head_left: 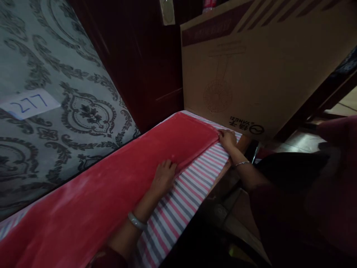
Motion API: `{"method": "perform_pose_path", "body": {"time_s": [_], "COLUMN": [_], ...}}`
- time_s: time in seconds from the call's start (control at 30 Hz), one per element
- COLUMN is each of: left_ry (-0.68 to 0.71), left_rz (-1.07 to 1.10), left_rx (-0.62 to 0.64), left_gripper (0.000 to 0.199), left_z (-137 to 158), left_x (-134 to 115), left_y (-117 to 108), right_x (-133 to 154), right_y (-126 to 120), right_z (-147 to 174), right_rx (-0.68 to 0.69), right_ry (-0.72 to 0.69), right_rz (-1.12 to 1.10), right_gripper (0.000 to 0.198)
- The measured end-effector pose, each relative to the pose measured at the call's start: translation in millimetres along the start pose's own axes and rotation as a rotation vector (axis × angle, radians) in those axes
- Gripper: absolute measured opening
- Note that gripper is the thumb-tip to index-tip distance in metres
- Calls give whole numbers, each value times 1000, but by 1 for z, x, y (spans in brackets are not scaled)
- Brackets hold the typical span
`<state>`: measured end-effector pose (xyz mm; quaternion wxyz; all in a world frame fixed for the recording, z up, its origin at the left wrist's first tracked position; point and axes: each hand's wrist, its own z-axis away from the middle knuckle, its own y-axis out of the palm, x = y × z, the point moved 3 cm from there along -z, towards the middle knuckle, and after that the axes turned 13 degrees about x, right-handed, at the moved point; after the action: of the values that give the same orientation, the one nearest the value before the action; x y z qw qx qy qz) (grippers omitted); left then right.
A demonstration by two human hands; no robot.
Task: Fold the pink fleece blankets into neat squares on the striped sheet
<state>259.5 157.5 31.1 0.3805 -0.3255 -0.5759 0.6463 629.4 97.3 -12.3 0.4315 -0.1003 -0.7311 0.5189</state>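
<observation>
A long, plush red cloth (111,176) is lying mostly flat on top of the striped sheet (178,203).

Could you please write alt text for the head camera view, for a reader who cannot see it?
A person's left hand rests on a red cloth while the right hand touches its corner; it lies over a striped cloth. A cardboard box stands at the far end; paper marked 277 is on the patterned wall.
</observation>
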Motion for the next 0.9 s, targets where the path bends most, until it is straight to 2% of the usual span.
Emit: {"method": "perform_pose_path", "body": {"time_s": [0.07, 0.2, 0.37, 0.47, 0.53, 0.6, 0.67, 0.77, 0.9], "left_ry": [-4, 20, 4, 48, 55, -15, -121, -211, -222], "left_rz": [-20, -96, -35, 48, 61, 25, -6, 24, 79], "left_rx": [-8, -16, 160, 118, 28, -75, -118, -24, 32], "left_gripper": [28, 35, 46, 45, 45, 50, 58, 62, 63], "left_z": [2, 7, 16, 21, 24, 26, 28, 30, 33], "left_x": [1, -5, -7, -1, 8, 20, 31, 40, 44], "left_y": [-3, -4, 9, 3, -7, -14, -12, 5, 17], "right_x": [2, 5, 4, 3, 3, 3, 5, 9, 16], "right_y": [-1, -3, -2, -2, -1, -1, -1, -1, -3], "right_z": [2, 5, 4, 3, 3, 4, 5, 7, 3], "right_rx": [3, 5, 10, 12, 17, 21, 27, 48, 98], "right_ry": [1, 6, 10, -3, -15, -22, -19, 4, 67], "right_rz": [11, 28, 45, 56, 67, 82, 100, 130, 158], "right_gripper": [40, 40, 40, 41, 41, 43, 45, 47, 48]}}
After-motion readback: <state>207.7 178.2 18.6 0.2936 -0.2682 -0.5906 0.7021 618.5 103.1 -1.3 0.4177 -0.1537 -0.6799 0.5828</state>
